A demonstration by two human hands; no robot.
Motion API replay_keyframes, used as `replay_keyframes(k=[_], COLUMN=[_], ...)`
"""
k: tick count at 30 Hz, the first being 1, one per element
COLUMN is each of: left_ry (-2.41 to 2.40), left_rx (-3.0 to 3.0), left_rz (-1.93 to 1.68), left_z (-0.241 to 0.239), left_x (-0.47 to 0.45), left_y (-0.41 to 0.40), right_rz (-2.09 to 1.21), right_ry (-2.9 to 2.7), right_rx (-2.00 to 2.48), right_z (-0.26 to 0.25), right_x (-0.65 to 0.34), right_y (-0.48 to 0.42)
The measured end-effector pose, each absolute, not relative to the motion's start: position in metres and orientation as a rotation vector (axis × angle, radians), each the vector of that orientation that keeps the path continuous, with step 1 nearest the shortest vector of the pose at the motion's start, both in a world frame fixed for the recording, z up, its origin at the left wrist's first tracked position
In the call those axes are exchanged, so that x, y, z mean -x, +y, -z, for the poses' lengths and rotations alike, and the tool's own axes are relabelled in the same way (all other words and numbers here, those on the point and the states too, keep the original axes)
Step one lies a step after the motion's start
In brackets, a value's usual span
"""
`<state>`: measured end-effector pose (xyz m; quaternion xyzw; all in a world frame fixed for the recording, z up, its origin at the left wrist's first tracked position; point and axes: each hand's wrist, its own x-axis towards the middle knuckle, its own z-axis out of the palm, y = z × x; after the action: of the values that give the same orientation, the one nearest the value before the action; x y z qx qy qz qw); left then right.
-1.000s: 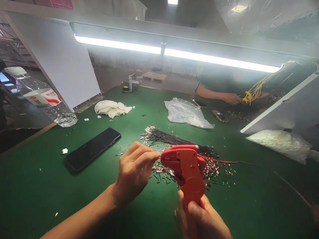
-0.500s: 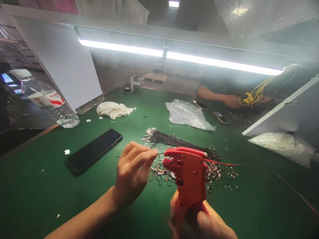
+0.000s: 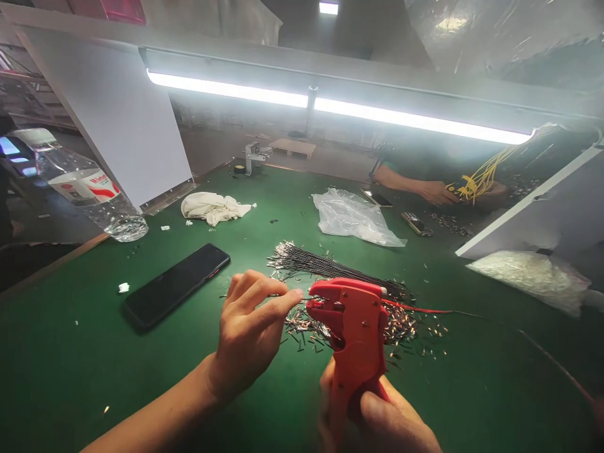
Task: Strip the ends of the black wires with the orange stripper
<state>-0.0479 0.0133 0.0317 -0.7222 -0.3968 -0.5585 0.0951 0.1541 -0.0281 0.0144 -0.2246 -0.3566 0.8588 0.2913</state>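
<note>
My right hand (image 3: 377, 425) grips the handles of a red wire stripper (image 3: 353, 333), held upright over the green table mat (image 3: 70, 352). My left hand (image 3: 250, 333) pinches the end of a thin wire between thumb and forefinger, right at the stripper's jaws. A red and black wire (image 3: 425, 309) trails away to the right from the tool's head. Behind the tool lies a bundle of black wires with bare ends (image 3: 330, 269). Cut bits of insulation and metal (image 3: 406, 327) litter the mat beneath it.
A black phone (image 3: 177, 284) lies to the left, a tipped water bottle (image 3: 80, 189) and white cloth (image 3: 212, 206) beyond it. Clear plastic bags (image 3: 353, 217) (image 3: 528, 277) rest behind and right. Another person's hand (image 3: 436, 192) holds yellow wires (image 3: 476, 179) at the far right.
The stripper has dropped slightly and its jaws have come closer to my left fingertips. My left hand keeps its pinch on the wire.
</note>
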Motion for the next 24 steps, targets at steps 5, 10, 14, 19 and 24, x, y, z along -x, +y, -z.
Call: replay_keyframes(k=[5,10,14,19,24], left_ry=[-1.16,-1.151,-1.158,-1.179,-1.197], left_rx=[2.131,2.12,2.103,2.101,2.093], left_rz=[1.626,1.612,1.628,1.643,1.63], left_z=[-0.032,-0.034,-0.034,-0.034,-0.035], left_x=[0.05,0.051,0.05,0.048,0.046], left_y=[0.014,0.013,0.013,0.013,0.013], right_rz=[-2.268,-2.24,-2.273,-2.235,-2.111], right_ry=[-0.887,-0.912,-0.863,-0.724,-0.707], right_rx=[0.666,0.717,0.745,0.802,0.869], right_z=[-0.012,-0.005,0.006,0.007,0.001], right_x=[-0.155,-0.158,-0.161,-0.157,-0.153], right_y=[-0.031,-0.028,-0.026,-0.035,-0.043])
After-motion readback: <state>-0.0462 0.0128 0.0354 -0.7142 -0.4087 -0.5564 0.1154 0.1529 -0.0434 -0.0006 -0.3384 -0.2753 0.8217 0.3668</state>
